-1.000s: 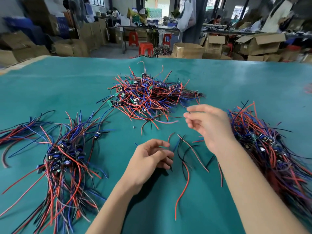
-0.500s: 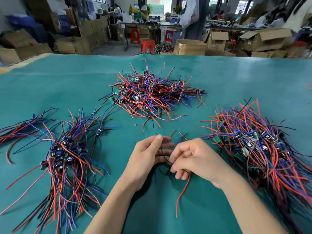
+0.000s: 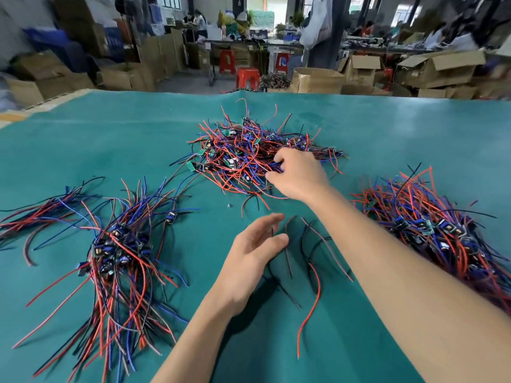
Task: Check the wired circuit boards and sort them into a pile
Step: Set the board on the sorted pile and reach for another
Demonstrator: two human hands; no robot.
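**Three piles and two hands on the table**

On the table (image 3: 110, 134), one pile of wired boards (image 3: 243, 158) lies at the middle, far from the person. A second pile (image 3: 121, 252) lies to the left, a third (image 3: 431, 230) to the right. A few loose wires (image 3: 312, 261) lie between them, nearer the person. The right hand (image 3: 298, 175) reaches into the far pile (at its near right edge). The left hand (image 3: 254, 252) sits beside the loose wires. Boxes (image 3: 318, 78) and stools (image 3: 247, 77) stand behind the table.
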